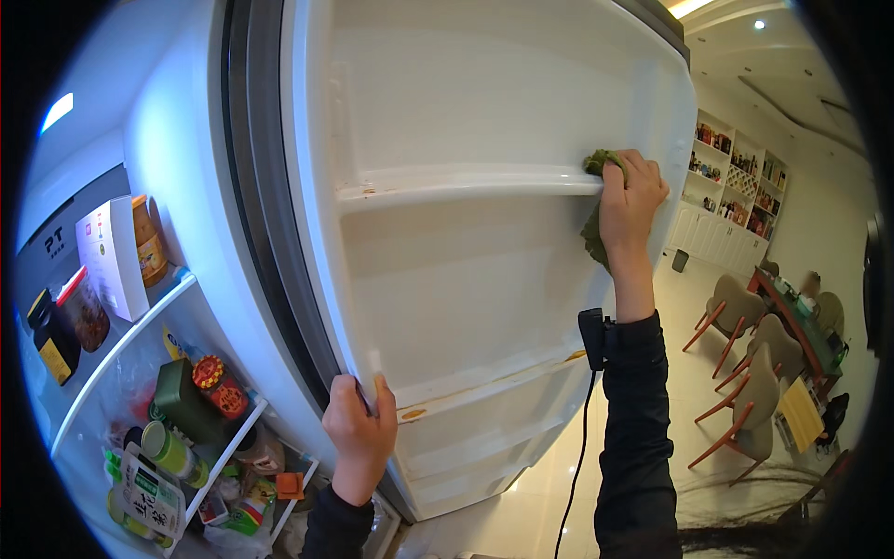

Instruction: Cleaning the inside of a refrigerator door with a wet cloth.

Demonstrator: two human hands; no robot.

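Note:
Before me stands the open refrigerator door (468,293), its white inner liner facing me. My right hand (632,199) grips a green cloth (596,234) and presses it on the right end of a moulded ridge (475,187). Brownish specks mark the ridge's left end. My left hand (362,423) is closed around the door's inner edge beside the grey door gasket (262,209). A lower ridge (489,386) bears a yellow-brown stain line, with a stain (413,414) just right of my left hand.
Left, fridge shelves (126,356) hold jars, a white box (112,255), a dark green container (187,400) and packets. A black device (592,339) on my right wrist trails a cable (581,454). Chairs (744,391) and a table (803,321) with a seated person stand right, before a shelving unit (730,182).

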